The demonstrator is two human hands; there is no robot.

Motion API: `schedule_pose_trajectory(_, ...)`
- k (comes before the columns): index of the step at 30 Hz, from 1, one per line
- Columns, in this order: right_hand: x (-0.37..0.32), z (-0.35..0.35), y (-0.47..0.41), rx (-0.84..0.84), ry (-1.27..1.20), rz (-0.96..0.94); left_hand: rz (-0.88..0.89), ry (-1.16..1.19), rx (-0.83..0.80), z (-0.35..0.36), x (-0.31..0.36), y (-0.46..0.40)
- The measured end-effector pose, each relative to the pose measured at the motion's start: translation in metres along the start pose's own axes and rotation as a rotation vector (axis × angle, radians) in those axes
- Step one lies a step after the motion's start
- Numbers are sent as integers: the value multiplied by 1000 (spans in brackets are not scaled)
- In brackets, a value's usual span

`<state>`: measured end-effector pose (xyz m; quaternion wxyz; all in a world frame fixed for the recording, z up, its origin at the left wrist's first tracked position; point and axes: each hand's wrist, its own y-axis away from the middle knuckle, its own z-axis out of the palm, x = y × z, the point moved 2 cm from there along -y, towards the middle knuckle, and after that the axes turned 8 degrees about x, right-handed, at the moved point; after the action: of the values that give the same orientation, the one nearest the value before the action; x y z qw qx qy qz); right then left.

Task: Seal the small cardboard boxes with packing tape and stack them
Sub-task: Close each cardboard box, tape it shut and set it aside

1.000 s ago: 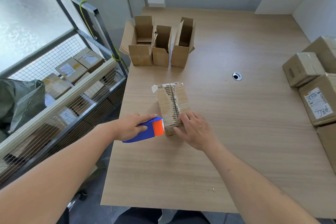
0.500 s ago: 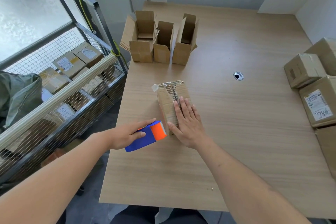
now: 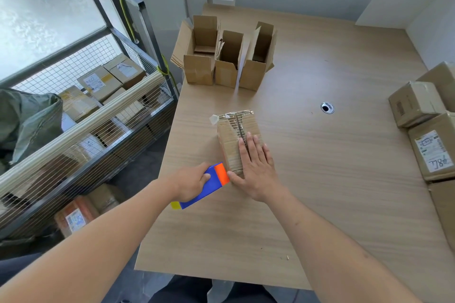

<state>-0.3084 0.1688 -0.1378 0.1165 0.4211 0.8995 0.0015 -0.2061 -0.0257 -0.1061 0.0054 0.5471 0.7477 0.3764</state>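
One view only, from the head camera, looking down on a pale wooden surface (image 3: pixel 320 179). A small cardboard box (image 3: pixel 234 140) lies near the front left of it, flaps shut, with clear tape (image 3: pixel 235 115) glinting along its centre seam and over the far end; a loose tab of tape sticks out at the far left corner. The right hand (image 3: pixel 256 167) lies flat on the near half of the box, fingers straight and together, pressing on the tape, so its grip closes on nothing. The left hand (image 3: pixel 190 183) has its fingers curled round a blue and orange tape dispenser (image 3: pixel 209 184), whose orange end sits just beside the near end of the box. Three open boxes (image 3: pixel 226 56) stand in a row at the far side, flaps up, with no tape over their tops. At the right edge a cluster of closed boxes (image 3: pixel 428 130) sits packed together, some with labels; whether these belong to this batch I cannot tell. By my reading, this one box is nearly sealed and wants only smoothing and a place on a pile, while the three open ones are left to close, tape and stack. A wire cart (image 3: pixel 98 106) of parcels stands to the left.
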Motion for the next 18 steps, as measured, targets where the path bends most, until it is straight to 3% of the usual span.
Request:
schedule_pose_trajectory(8, -6, 2, 1, 39, 30, 24, -129, -225, -92, -6, 3, -11)
schedule_pose_trajectory(18, -1, 5, 1, 110, 35, -24, -64, -79, 272, 28, -13, -20)
